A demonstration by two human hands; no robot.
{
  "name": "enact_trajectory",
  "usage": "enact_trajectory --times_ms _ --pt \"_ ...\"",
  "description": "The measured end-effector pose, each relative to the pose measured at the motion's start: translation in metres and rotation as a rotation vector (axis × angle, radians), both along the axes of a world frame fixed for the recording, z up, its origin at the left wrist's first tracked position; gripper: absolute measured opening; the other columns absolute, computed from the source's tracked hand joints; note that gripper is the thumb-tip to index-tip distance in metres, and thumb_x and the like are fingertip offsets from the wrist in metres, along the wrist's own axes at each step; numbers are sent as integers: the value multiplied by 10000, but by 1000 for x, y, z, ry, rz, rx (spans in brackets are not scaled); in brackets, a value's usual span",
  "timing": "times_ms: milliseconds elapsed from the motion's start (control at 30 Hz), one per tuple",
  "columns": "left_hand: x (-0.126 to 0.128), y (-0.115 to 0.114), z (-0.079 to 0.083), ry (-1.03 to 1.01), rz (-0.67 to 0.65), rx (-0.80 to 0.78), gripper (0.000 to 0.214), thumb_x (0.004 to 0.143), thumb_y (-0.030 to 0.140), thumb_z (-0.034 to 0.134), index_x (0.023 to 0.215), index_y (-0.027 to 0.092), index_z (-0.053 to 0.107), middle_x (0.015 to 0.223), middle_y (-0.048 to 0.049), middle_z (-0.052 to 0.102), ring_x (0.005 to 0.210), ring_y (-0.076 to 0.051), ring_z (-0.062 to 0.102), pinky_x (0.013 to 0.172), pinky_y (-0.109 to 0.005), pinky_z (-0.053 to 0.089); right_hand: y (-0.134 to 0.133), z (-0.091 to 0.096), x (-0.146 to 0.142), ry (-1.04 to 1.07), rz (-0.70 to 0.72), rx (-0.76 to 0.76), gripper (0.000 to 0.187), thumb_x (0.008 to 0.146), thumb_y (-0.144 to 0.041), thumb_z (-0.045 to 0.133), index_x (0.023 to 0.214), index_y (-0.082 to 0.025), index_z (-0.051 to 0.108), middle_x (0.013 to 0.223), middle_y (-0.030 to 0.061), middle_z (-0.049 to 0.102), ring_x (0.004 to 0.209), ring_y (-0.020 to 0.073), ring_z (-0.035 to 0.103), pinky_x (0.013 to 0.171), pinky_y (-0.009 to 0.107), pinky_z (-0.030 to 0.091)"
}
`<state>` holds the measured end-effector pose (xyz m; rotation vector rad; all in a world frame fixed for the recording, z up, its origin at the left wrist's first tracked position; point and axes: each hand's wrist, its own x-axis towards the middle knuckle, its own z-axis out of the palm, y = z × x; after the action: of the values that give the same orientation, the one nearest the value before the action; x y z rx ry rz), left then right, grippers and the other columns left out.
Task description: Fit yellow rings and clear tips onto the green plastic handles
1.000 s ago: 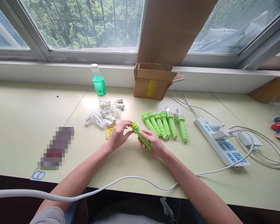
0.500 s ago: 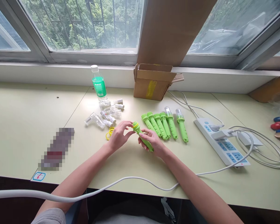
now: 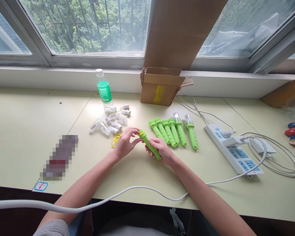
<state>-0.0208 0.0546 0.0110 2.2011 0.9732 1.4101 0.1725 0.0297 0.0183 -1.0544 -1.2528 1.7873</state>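
Note:
My right hand [image 3: 161, 150] is wrapped round the body of a green plastic flashlight handle [image 3: 149, 146], held slantwise above the table with its threaded end up and to the left. At that end, a thin yellow ring [image 3: 142, 133] sits around the neck, just below the threads. The fingers of my left hand [image 3: 126, 141] pinch this ring at its left side. Loose yellow rings [image 3: 115, 140] lie on the table behind my left hand. To the right lie several more green handles [image 3: 160, 131], two of them with clear caps [image 3: 187, 119].
Clear caps and white parts [image 3: 102, 126] lie in a heap before a green-labelled bottle [image 3: 104, 90]. An open cardboard box [image 3: 159, 91] stands at the back. A power strip [image 3: 232, 149] is on the right, its white cable [image 3: 137, 187] crossing the front. A blurred dark object [image 3: 60, 157] lies left.
My right thumb has shifted slightly along the handle, and the threaded end sits a touch lower and further left. The left hand stays at the yellow ring.

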Motion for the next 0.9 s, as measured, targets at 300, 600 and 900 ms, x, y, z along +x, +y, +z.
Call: enact_trajectory --times_ms 300,600,900 --pt "0 -1 1 16 5 -14 184 802 259 656 921 178 542 992 -60 631 800 -131 633 671 -297 590 -1 1 0 0 6 2 337 864 -444 523 889 -126 635 653 33 604 412 77 471 341 192 329" --pt "0 0 0 -7 -19 -41 202 798 250 660 941 185 533 1013 -60 626 816 -134 632 689 -314 595 -3 4 -5 -46 -3 48 335 788 -396 647 1013 -188 515 647 -3 650 363 77 451 300 173 311" --pt "0 -1 1 -42 -18 -69 226 788 258 671 958 184 542 1014 -57 613 786 -117 618 692 -302 589 -5 9 -6 -32 -21 76 322 801 -452 612 937 -160 603 754 39 652 478 100 542 388 211 399"
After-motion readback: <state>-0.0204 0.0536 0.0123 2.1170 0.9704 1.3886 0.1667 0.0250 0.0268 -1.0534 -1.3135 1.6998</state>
